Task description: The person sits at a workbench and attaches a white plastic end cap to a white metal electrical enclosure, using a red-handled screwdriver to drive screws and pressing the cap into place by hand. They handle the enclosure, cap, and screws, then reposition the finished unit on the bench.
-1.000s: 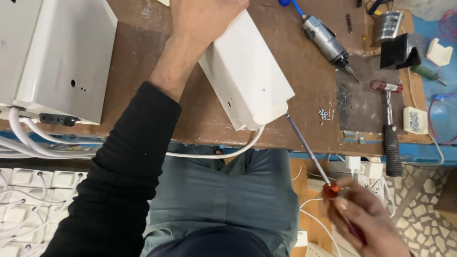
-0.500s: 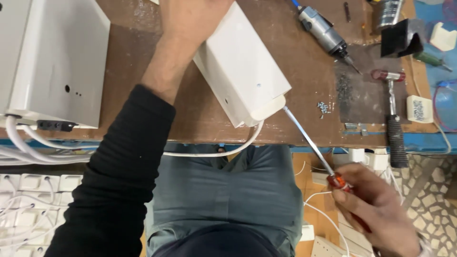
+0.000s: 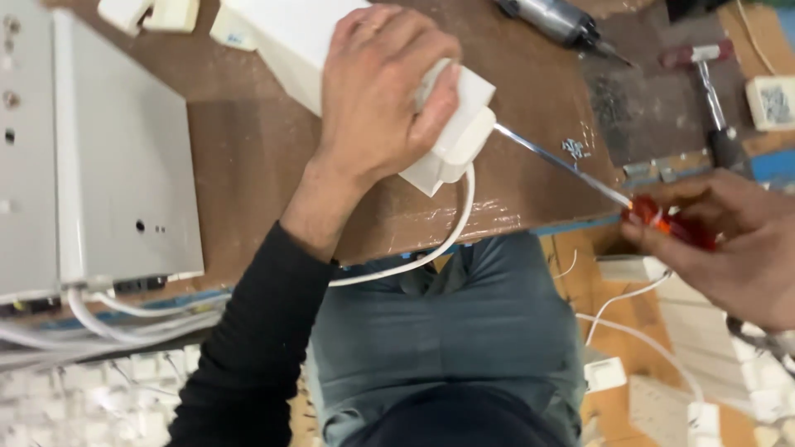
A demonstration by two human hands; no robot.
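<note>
At the near edge of the desk [image 3: 248, 165], right hand [image 3: 729, 240] has its fingers wrapped tight on a red-handled screwdriver [image 3: 571, 170], tip at the white plastic box [image 3: 447, 141]. Left hand [image 3: 377, 99] clamps the box, fingers curled over. Looks light, rigid, kinda slippery; best gripped across its sides. Hammer [image 3: 716, 99] sits further back.

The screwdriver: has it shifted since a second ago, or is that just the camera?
Yes. The screwdriver now lies flatter across the bench edge, with the right hand raised level with that edge instead of below it.
</note>
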